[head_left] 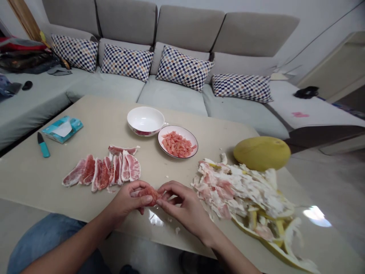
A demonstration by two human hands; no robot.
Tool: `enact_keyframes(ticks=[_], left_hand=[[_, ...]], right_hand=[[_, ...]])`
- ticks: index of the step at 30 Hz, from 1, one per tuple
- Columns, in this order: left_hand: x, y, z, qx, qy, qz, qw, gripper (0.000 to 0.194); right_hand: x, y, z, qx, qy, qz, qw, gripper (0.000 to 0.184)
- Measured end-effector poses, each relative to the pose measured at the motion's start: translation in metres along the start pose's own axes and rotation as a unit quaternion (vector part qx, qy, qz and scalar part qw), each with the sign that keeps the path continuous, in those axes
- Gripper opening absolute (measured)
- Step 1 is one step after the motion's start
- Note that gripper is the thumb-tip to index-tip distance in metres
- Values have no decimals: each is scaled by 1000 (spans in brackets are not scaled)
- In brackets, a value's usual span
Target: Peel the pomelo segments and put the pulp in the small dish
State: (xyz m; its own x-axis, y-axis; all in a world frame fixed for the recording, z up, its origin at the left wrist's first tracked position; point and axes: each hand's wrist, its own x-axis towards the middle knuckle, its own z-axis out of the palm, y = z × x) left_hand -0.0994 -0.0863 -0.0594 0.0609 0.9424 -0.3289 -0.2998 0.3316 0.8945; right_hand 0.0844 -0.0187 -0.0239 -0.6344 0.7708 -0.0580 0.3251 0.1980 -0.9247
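My left hand (125,201) and my right hand (182,205) pinch a pink pomelo segment (148,195) between them, just above the near part of the beige table top (34,179). Its white membrane is partly pulled back. To the left of my hands lies a row of several peeled pink segments (102,172). A heap of white pith and yellow rind (236,194) sits close to my right hand. Behind it rests a yellow-green whole pomelo (261,153). A white plate of pink pulp (177,141) stands beyond my hands, next to a white bowl (145,121).
A teal-handled knife (43,144) and a blue tissue packet (62,129) lie at the table's far left. Small scraps dot the glossy surface. A grey sofa (171,99) with checkered cushions runs behind the table. My knees are below its near edge.
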Motion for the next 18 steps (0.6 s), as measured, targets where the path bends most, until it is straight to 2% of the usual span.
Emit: enact_keyframes(ticks=[3,10,13,18], left_hand=[[-1,1,1,3,1,-7,1000,27],[-2,3,1,-3,-22,-13,1000,26],[-2,1,0,-8,-18,-11,1000,26],[-1,-2,0,-7,5,-13,1000,30]], right_hand=[[2,-1,-3,-8,-7,8,1000,18],[2,-3,-12,50,-59,71,994,24],[0,0,-9,21,-35,21,999,21],[-6,2,1,-79,38,-134,987,13]])
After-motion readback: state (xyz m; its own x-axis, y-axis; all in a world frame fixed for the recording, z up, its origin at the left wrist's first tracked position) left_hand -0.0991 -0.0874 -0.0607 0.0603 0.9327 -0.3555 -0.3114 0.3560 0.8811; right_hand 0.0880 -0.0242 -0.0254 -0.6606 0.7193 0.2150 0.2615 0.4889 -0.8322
